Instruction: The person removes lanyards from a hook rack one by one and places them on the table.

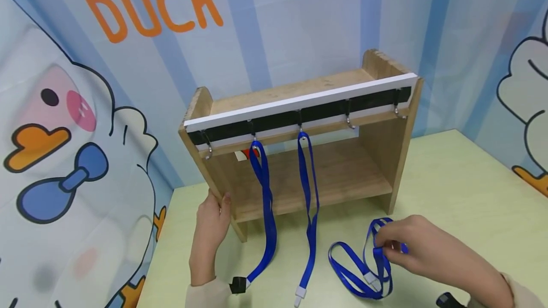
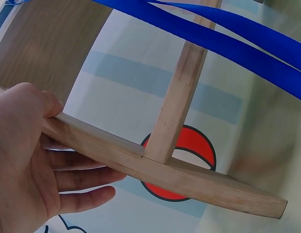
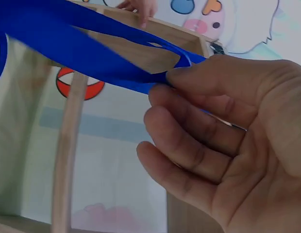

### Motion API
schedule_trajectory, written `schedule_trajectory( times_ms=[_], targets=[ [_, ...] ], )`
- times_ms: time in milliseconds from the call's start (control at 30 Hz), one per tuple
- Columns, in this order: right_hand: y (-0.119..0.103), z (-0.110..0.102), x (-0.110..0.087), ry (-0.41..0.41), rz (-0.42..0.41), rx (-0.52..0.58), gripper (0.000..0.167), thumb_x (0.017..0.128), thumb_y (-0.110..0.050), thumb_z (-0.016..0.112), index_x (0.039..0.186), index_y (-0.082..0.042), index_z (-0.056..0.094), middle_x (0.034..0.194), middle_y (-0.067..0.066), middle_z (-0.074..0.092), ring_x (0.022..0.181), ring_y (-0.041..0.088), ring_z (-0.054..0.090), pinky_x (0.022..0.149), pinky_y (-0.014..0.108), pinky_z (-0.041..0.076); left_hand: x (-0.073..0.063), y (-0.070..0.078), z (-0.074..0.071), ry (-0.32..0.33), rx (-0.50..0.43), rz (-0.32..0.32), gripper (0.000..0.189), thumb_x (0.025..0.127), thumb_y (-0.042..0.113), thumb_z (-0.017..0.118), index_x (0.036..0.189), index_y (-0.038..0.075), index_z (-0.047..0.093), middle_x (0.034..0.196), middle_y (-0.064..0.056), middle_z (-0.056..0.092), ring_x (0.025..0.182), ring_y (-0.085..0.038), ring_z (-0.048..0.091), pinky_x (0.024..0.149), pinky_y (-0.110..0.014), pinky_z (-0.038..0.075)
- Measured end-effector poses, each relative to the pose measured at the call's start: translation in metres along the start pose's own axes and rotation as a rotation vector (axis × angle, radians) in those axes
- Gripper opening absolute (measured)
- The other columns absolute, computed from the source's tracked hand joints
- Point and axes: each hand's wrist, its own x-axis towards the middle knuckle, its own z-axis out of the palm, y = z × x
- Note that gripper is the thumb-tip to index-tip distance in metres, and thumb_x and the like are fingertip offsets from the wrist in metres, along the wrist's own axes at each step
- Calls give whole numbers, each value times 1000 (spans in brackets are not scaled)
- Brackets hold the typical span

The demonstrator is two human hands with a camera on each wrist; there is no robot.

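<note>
A small wooden shelf (image 1: 317,177) stands on the table, with a row of metal hooks (image 1: 348,115) along its top front. My left hand (image 1: 211,220) holds the shelf's left side panel (image 2: 92,145), thumb on one side and fingers on the other. Two blue lanyards hang from hooks: a left lanyard (image 1: 268,213) and a middle lanyard (image 1: 311,222) with a white end clip. At the front right, my right hand (image 1: 417,241) pinches a third blue lanyard (image 3: 53,36) between thumb and forefinger. Part of that lanyard lies looped on the table, beside a white clip (image 1: 371,279).
The pale green table (image 1: 454,179) extends right of the shelf. Behind stands a blue striped backdrop (image 1: 299,23) printed with cartoon ducks. A black and white strip (image 1: 278,122) carries the hooks; the leftmost hook (image 1: 208,149) and the two right ones hold no lanyard.
</note>
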Motion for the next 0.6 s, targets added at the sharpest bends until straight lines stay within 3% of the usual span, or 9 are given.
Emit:
schedule_trajectory(
  times_ms=[300, 600],
  targets=[
    [11, 16, 21, -43, -56, 35, 26, 84, 7, 69, 89, -19, 73, 84, -17, 65, 69, -4, 53, 57, 23, 52, 1, 0, 1, -14, -10, -36, 47, 109, 22, 43, 138, -14, 43, 125, -37, 59, 110, -46, 64, 82, -56, 57],
    [16, 31, 43, -116, -31, 54, 18, 84, 3, 72, 89, -14, 74, 83, -10, 70, 67, -3, 54, 59, 21, 52, 0, 0, 0, -11, -26, -41, 45, 109, 22, 44, 139, -12, 43, 127, -35, 59, 110, -45, 64, 81, -55, 57]
  ],
)
